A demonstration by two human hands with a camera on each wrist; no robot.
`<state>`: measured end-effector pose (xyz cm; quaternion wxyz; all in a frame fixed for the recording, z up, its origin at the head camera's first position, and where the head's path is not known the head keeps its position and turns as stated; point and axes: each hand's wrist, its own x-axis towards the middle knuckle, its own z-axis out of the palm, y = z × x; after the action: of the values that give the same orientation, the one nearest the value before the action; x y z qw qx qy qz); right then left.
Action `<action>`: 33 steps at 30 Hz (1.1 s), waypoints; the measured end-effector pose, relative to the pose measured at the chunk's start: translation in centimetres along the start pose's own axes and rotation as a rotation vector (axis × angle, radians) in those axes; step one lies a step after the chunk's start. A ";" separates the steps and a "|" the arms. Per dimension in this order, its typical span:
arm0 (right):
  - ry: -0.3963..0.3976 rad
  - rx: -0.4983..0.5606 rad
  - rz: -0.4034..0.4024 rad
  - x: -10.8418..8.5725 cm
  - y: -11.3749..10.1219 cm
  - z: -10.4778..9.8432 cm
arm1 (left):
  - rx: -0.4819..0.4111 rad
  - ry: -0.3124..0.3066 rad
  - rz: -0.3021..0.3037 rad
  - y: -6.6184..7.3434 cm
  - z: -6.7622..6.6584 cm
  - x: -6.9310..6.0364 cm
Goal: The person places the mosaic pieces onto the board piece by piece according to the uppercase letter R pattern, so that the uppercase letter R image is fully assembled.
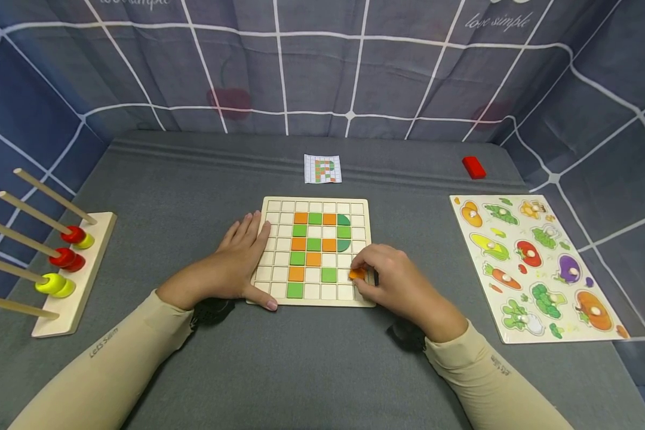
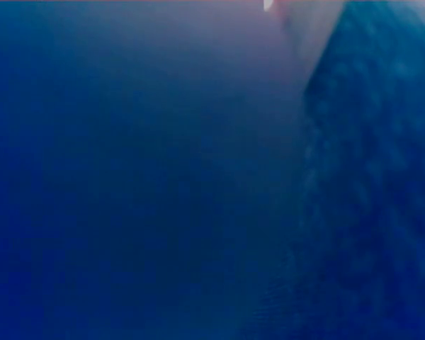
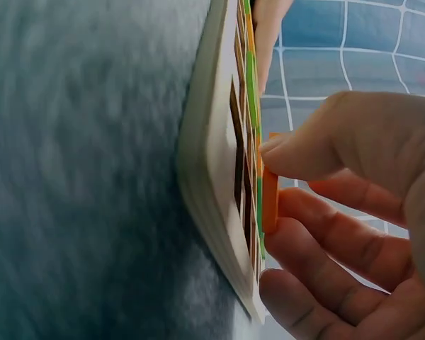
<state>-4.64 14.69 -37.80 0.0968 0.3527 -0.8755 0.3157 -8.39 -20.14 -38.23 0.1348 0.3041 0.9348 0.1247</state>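
Note:
A wooden grid board (image 1: pixel 357 233) lies on the grey table, with orange, green and dark green curved tiles in some of its cells. My left hand (image 1: pixel 242 257) rests on the board's left edge, fingers spread and thumb near the lower left corner. Between thumb and fingers, my right hand (image 1: pixel 395 278) pinches an orange tile (image 3: pixel 270 202) over the board's lower right. The right wrist view shows this tile standing close to the board's face. Behind the board lies a small card (image 1: pixel 323 169) printed with an orange and green pattern. The left wrist view is dark and blurred.
At the left stands a wooden peg rack (image 1: pixel 99 233) with red and yellow beads on its rods. A vegetable puzzle board (image 1: pixel 516 280) lies at the right, with a red block (image 1: pixel 473 168) behind it. A grid-patterned cloth (image 1: pixel 322 71) hangs around the table.

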 end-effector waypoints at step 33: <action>-0.075 0.144 -0.165 -0.1 -0.5 0.9 | -0.017 0.002 0.011 -0.1 0.1 0.1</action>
<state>-4.20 13.93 -38.28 0.0640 0.4412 -0.8216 0.3553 -8.50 -20.14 -38.42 0.1358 0.3082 0.9321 0.1334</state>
